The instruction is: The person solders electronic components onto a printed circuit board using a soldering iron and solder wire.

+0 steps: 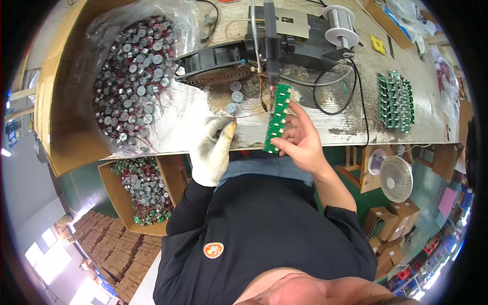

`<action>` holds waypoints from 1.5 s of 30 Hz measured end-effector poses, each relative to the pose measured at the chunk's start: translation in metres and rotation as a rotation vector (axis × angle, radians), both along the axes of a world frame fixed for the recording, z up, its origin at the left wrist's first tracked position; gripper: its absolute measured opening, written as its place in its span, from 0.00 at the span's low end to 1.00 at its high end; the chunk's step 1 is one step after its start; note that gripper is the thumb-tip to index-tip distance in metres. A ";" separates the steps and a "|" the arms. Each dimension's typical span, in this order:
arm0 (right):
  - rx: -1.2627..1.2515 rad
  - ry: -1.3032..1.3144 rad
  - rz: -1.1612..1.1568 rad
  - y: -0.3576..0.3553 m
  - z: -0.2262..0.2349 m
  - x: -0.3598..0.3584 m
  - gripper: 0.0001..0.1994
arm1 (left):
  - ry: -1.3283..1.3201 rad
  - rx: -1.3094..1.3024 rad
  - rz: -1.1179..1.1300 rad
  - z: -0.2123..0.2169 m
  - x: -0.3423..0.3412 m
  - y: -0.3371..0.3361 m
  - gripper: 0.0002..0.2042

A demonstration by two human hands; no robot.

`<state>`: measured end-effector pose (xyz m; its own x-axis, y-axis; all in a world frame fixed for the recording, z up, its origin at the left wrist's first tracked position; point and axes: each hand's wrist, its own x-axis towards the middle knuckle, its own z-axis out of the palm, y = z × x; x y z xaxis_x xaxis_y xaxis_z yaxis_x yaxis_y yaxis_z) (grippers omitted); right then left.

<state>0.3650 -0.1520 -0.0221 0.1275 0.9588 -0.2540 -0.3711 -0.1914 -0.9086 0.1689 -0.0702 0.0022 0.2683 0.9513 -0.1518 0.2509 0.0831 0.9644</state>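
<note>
A: Where's the green PCB strip (277, 119)?
B: In R hand (303, 142), pinched thumb vs. fingers; upper end nr soldering head (272, 48), lower end abt at bench (348, 131) edge.
A: L hand (212, 150)?
B: Gloved, fingertips pinching a red wire (235, 118).
A: Room?
B: Bare stretch btwn R hand & PCB stack (395, 101).
A: Boxes?
B: Bag-lined carton (76, 122), far L: red-wired round metal components (127, 86). Lower carton (173, 175): more, + green bits (122, 166).
</note>
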 end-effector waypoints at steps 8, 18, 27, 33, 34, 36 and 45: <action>-0.018 0.074 0.010 0.000 0.007 0.000 0.42 | 0.129 0.035 -0.127 -0.004 0.024 -0.009 0.08; 0.000 0.040 0.001 -0.003 0.006 0.000 0.40 | -0.039 -0.155 -0.212 -0.006 0.032 -0.007 0.08; 0.023 0.029 -0.002 -0.002 0.006 0.000 0.41 | -0.152 -0.514 -0.198 0.000 0.033 0.003 0.09; 0.043 0.016 -0.031 0.000 0.005 -0.001 0.41 | -0.185 -0.486 -0.149 0.001 0.037 0.005 0.07; 0.042 0.016 -0.031 0.000 0.005 -0.001 0.41 | -0.198 -0.504 -0.135 0.001 0.038 0.005 0.07; 0.043 0.024 -0.029 0.002 0.007 -0.001 0.41 | -0.187 -0.489 -0.160 0.001 0.037 0.006 0.07; 0.054 0.000 -0.046 0.000 0.007 -0.003 0.40 | -0.199 -0.461 -0.168 -0.001 0.036 0.004 0.07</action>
<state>0.3621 -0.1518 -0.0155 0.1714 0.9642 -0.2025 -0.3781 -0.1254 -0.9172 0.2048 -0.0659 0.0012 0.4776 0.7393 -0.4747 0.1132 0.4841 0.8677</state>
